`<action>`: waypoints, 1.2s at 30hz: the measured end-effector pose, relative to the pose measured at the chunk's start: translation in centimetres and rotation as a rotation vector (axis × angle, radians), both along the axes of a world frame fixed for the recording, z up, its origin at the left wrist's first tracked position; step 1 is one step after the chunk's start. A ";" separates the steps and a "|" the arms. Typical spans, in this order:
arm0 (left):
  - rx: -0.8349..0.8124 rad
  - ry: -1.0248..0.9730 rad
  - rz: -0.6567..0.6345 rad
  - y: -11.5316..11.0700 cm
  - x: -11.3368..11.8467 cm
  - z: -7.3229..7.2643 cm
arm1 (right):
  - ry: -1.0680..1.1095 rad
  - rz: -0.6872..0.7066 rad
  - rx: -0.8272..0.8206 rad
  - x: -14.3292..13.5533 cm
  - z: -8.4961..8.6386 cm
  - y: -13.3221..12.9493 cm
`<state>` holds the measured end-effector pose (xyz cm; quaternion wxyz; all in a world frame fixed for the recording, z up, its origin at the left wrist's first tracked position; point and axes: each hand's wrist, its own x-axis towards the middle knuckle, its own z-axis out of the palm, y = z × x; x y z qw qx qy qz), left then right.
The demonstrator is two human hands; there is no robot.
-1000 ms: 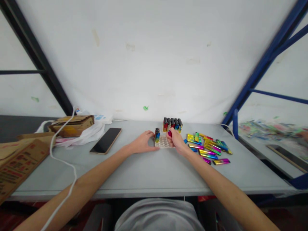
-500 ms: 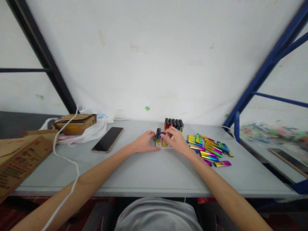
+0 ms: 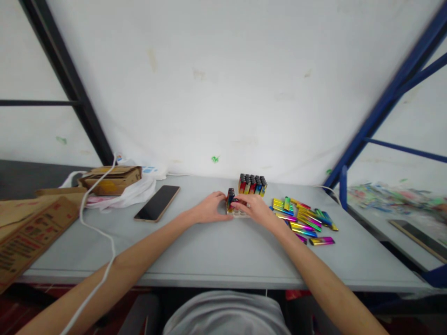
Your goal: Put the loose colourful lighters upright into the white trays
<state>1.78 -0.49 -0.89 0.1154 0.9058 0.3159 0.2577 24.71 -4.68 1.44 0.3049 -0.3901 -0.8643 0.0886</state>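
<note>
L hand [image 3: 208, 209] cupped the white tray [image 3: 238, 213] at its 9 o'clock edge. R hand [image 3: 254, 208] pinched a lighter [image 3: 236, 201] over it; loose lighters [image 3: 303, 217] lay at 3 o'clock.

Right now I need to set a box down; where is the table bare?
Bare: the near table strip between the forearms, and between phone and left hand. Crowded: loose lighters right of the right hand.

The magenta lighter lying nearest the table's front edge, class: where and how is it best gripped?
The magenta lighter lies flat, apart from the pile, its long sides exposed. Probably best to come from above and pinch across its narrow width at mid-length, thumb on the near side. The right hand is closest.
</note>
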 end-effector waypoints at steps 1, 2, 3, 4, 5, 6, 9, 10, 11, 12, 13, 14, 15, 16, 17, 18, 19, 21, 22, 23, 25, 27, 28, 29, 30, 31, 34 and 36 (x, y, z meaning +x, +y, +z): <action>0.002 -0.001 0.004 0.0 0.0 0.0 | -0.018 -0.024 0.017 -0.1 0.0 0.0; 0.002 0.000 0.007 0.0 0.0 0.0 | -0.030 -0.059 0.029 -0.2 0.0 0.0; 0.000 0.005 0.008 -0.1 0.0 0.0 | -0.041 -0.097 0.035 -0.3 0.1 0.0; -0.001 0.010 0.008 -0.1 0.0 0.1 | -0.050 -0.125 0.029 -0.4 0.2 -0.1; -0.002 0.012 0.008 -0.1 0.0 0.1 | -0.059 -0.137 0.014 -0.5 0.4 -0.1; -0.003 0.013 0.007 -0.1 0.0 0.1 | -0.070 -0.139 0.002 -0.3 0.6 0.0; -0.009 0.008 0.008 -0.2 0.0 0.3 | -0.124 -0.195 0.026 1.5 1.4 0.3; -0.012 0.011 0.010 -0.2 0.0 0.4 | -0.155 -0.258 0.045 2.7 1.7 0.5; -0.015 0.016 0.010 -0.2 0.0 0.4 | -0.190 -0.325 0.054 4.2 1.9 0.8; -0.017 0.020 0.010 -0.2 0.0 0.4 | -0.240 -0.398 0.041 5.8 2.1 1.0; -0.019 0.022 0.012 -0.2 0.0 0.4 | -0.293 -0.489 0.007 7.5 2.2 1.2; -0.020 0.022 0.015 -0.2 -0.1 0.4 | -0.334 -0.603 -0.042 9.2 2.2 1.4; -0.020 0.022 0.018 -0.2 -0.1 0.4 | -0.356 -0.725 -0.099 10.8 2.1 1.6; -0.022 0.022 0.021 -0.1 -0.1 0.4 | -0.362 -0.846 -0.159 12.2 2.0 1.7; -0.023 0.023 0.022 -0.1 -0.1 0.4 | -0.366 -0.918 -0.208 13.3 1.8 1.7; -0.023 0.022 0.022 -0.1 -0.1 0.4 | -0.369 -0.968 -0.249 14.2 1.5 1.7; -0.023 0.023 0.019 -0.1 -0.1 0.4 | -0.376 -0.997 -0.284 14.7 1.2 1.7; -0.021 0.024 0.015 -0.1 -0.1 0.4 | -0.402 -0.994 -0.329 15.0 0.6 1.8; -0.019 0.027 0.016 -0.1 -0.1 0.4 | -0.415 -0.980 -0.339 14.9 0.4 1.8; -0.018 0.030 0.016 -0.1 -0.1 0.4 | -0.423 -0.964 -0.339 14.7 0.2 1.9; -0.021 0.036 0.015 -0.2 -0.1 0.4 | -0.412 -0.920 -0.315 14.2 0.2 2.1; -0.030 0.034 0.018 -0.2 -0.2 0.4 | -0.348 -0.847 -0.262 13.8 0.5 2.4; -0.035 0.032 0.018 -0.2 -0.2 0.4 | -0.284 -0.796 -0.227 13.5 0.6 2.5; -0.038 0.031 0.019 -0.1 -0.2 0.3 | -0.189 -0.739 -0.199 13.2 0.7 2.6; -0.038 0.030 0.017 -0.1 -0.2 0.3 | -0.060 -0.680 -0.189 12.7 0.8 2.7; -0.036 0.028 0.013 -0.1 -0.2 0.3 | 0.098 -0.622 -0.198 12.2 0.8 2.8; -0.027 0.016 0.005 -0.1 -0.2 0.3 | 0.586 -0.453 -0.296 9.6 0.9 2.5; -0.022 0.013 0.007 -0.1 -0.2 0.3 | 0.776 -0.340 -0.358 7.5 1.2 1.9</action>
